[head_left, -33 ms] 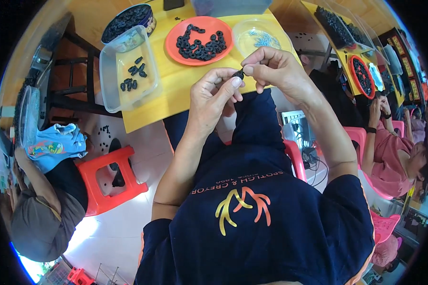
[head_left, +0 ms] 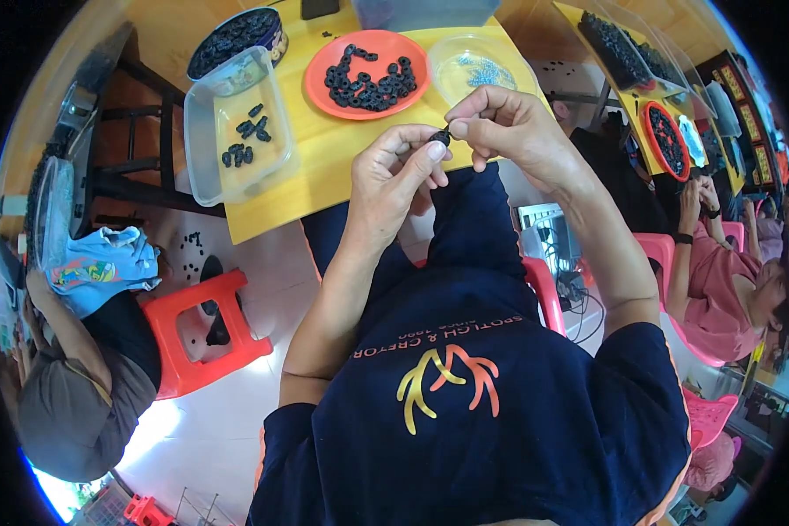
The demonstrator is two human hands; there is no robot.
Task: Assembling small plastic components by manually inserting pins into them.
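Just past the near edge of the yellow table (head_left: 316, 167), my hands meet over my lap. My left hand (head_left: 386, 174) pinches a small, dark, rounded part (head_left: 441, 138) between thumb and fingertips. Thumb and forefinger of my right hand (head_left: 510, 131) are closed at the top of that part; what they grip is too small to make out. Beyond my hands stands an orange-red plate (head_left: 314, 81) holding many black ring-shaped pieces (head_left: 373, 98). Right of it, a round clear dish (head_left: 445, 61) holds small shiny pieces (head_left: 489, 74). A clear rectangular tub (head_left: 199, 167) at left contains several black parts (head_left: 238, 156).
A round tin (head_left: 279, 44) full of black pieces stands behind the tub. A red stool (head_left: 171, 337) and a seated person (head_left: 79, 403) are at left. On the right, another person (head_left: 719, 289) sits by a second yellow table (head_left: 627, 83). Cables (head_left: 579, 285) lie beside my seat.
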